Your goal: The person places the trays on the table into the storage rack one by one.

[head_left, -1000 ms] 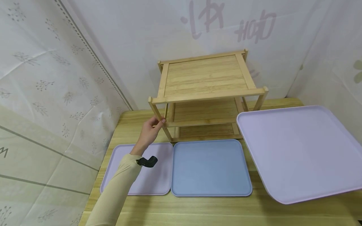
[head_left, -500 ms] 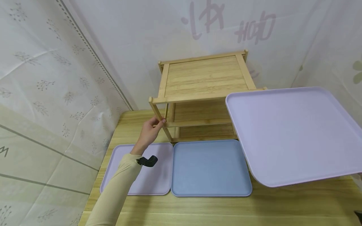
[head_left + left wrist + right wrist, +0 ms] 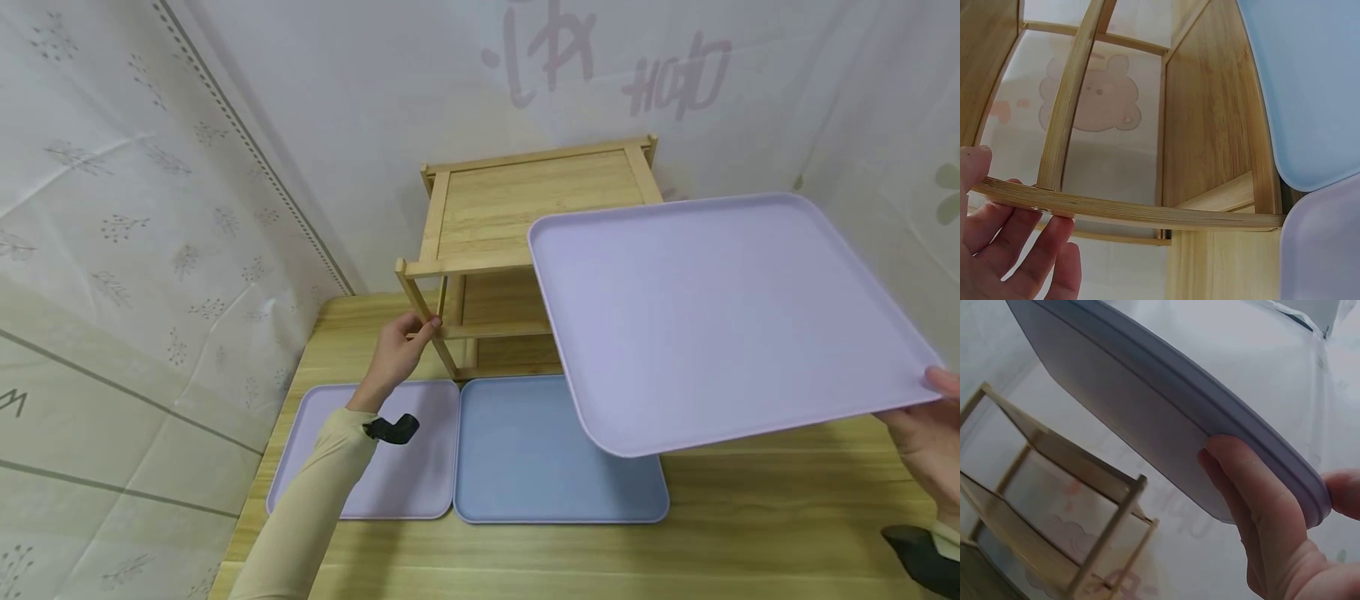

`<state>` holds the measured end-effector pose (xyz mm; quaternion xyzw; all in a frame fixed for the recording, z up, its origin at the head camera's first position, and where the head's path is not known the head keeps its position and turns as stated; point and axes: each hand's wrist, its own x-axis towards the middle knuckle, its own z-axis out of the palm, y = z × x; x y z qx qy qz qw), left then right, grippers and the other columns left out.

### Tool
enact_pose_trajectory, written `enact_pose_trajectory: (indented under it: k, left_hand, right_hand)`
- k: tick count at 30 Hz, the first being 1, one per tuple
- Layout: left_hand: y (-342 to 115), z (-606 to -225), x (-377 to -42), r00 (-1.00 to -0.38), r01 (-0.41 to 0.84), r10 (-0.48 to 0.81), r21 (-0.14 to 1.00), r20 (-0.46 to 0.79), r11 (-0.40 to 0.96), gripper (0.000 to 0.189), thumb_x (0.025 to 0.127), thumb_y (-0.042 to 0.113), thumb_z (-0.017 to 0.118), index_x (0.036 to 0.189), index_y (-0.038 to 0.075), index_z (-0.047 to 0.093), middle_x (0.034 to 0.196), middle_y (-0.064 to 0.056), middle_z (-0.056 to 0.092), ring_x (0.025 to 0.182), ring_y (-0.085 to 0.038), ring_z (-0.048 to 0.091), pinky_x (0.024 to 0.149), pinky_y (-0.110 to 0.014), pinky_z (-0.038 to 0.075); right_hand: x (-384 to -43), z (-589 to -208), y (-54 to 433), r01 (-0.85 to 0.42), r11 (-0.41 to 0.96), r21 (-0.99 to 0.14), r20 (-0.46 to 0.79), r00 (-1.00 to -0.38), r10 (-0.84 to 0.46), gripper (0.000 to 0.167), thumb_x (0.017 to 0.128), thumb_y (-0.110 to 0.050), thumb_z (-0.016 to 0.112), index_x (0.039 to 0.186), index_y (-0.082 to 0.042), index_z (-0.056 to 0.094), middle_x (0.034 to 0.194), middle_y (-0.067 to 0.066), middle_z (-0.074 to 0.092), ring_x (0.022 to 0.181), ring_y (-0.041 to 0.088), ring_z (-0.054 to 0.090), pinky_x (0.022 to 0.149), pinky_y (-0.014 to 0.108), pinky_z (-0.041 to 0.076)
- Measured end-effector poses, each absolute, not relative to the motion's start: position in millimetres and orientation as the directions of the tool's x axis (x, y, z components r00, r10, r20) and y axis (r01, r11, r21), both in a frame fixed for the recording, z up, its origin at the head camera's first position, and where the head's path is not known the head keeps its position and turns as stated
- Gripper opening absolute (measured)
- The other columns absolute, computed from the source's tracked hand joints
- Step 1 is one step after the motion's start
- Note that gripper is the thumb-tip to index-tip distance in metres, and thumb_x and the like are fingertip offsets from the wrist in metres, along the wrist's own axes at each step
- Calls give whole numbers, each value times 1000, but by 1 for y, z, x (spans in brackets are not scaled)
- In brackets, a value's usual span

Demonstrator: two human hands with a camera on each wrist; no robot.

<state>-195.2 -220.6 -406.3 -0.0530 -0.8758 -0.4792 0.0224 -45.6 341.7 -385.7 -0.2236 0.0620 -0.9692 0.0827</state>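
A wooden shelf rack (image 3: 551, 204) with stacked tiers stands at the back of the table. My left hand (image 3: 396, 350) holds its front left post at the middle tier; the left wrist view shows thumb and fingers on either side of the post (image 3: 1116, 206). A lilac tray (image 3: 720, 317), tilted and raised off the table, covers the rack's right front part in the head view. My right hand (image 3: 926, 437) pinches its right edge, thumb above. From the right wrist, fingers (image 3: 1260, 487) press the underside of that tray (image 3: 1141, 406).
Side by side on the wooden table (image 3: 465, 562), in front of the rack, lie a second lilac tray (image 3: 405, 483) at left and a blue tray (image 3: 525, 450). The raised tray overlaps part of the blue one. Patterned cloth (image 3: 150, 250) hangs behind and at both sides.
The raised lilac tray has moved left and upward, toward the rack, and my right hand has come into the head view with it. My left hand keeps its hold on the post.
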Motion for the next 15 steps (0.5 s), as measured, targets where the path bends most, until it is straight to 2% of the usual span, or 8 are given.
enact_pose_trajectory:
  k: [2,5,11,15]
  left_hand:
    - [-221,-407,-196,-994,112,72,837,87,535,32,97,31,59,105,1,69,100,-20,69,103,-26,60,90,-43,50]
    - [-221,-407,-196,-994,107,68,833,84,543,31,98,28,58,108,1,68,102,-20,68,103,-25,59,90,-41,49]
    - [-219,-409,-197,-992,125,71,831,103,543,29,99,19,56,110,-5,67,102,-26,67,102,-28,58,86,-39,48]
    - [-218,-409,-197,-992,126,73,826,103,550,29,98,22,57,106,-3,68,100,-24,68,98,-22,58,83,-32,48]
  right_hand:
    - [-50,-378,330,234,-964,-126,448,-854,-266,60,100,-16,-6,152,1,17,153,31,23,142,46,24,108,57,23]
    - [-57,-368,315,331,-934,-137,474,-806,-355,62,100,-22,-9,154,-3,12,158,24,18,145,40,19,113,53,20]
    - [-68,-353,293,371,-888,-271,473,-752,-459,60,99,-19,-13,156,-9,2,161,18,14,146,37,19,114,48,21]
    - [-71,-347,279,393,-877,-276,470,-741,-480,58,99,-14,-12,155,-10,0,162,14,11,147,36,18,114,50,22]
